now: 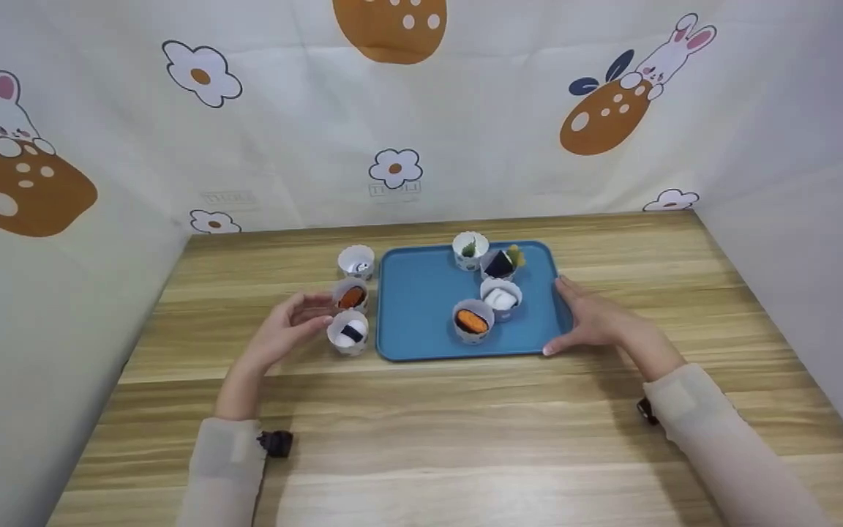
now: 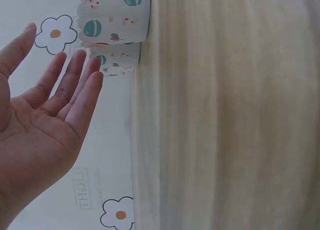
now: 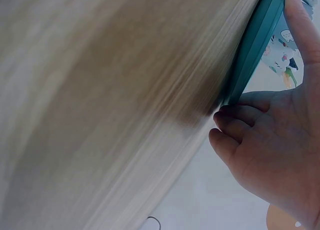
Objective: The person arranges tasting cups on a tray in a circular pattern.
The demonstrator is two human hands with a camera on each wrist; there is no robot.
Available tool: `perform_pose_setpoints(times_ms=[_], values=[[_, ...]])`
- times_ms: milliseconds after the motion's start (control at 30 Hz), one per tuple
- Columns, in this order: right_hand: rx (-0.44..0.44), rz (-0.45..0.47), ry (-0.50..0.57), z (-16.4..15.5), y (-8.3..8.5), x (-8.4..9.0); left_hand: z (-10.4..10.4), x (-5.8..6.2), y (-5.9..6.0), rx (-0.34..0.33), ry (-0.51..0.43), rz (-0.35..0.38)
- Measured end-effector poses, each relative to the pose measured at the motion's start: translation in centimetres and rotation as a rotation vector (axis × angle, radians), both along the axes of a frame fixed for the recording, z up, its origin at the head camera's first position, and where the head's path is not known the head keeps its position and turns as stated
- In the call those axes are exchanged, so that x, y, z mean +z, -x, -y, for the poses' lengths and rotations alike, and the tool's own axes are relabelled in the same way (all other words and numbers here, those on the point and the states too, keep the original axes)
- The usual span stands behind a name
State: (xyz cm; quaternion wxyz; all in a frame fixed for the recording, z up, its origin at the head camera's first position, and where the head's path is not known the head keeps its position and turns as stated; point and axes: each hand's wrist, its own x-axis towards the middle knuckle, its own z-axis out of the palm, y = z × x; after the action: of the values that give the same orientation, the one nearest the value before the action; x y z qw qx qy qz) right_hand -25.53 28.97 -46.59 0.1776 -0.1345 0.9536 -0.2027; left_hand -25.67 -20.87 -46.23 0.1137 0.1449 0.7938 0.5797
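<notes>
Reaching with spread fingers, the left hand (image 1: 286,326) sits just beside 3 white paper cups of toy sushi (image 1: 351,298) left of the blue plastic tray (image 1: 421,307). The right hand (image 1: 591,320) grips its right edge; any jerk could topple its 4 cups (image 1: 486,289).

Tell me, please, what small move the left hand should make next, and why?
Probably close the left hand round the cup with the orange piece: its straight fingers hover beside that cup, three cups stand off the blue tray, and the right hand steadies the tray's edge.
</notes>
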Motion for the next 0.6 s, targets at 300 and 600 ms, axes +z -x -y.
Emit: perform_pose_setpoints(times_ms=[300,600], values=[[0.009,-0.014,0.018,0.04,0.02,0.10,-0.29,-0.21,-0.18,0.040,0.004,0.065],[0.003,-0.002,0.020,-0.08,0.00,0.02,-0.57,-0.31,-0.21,-0.049,0.037,0.084]])
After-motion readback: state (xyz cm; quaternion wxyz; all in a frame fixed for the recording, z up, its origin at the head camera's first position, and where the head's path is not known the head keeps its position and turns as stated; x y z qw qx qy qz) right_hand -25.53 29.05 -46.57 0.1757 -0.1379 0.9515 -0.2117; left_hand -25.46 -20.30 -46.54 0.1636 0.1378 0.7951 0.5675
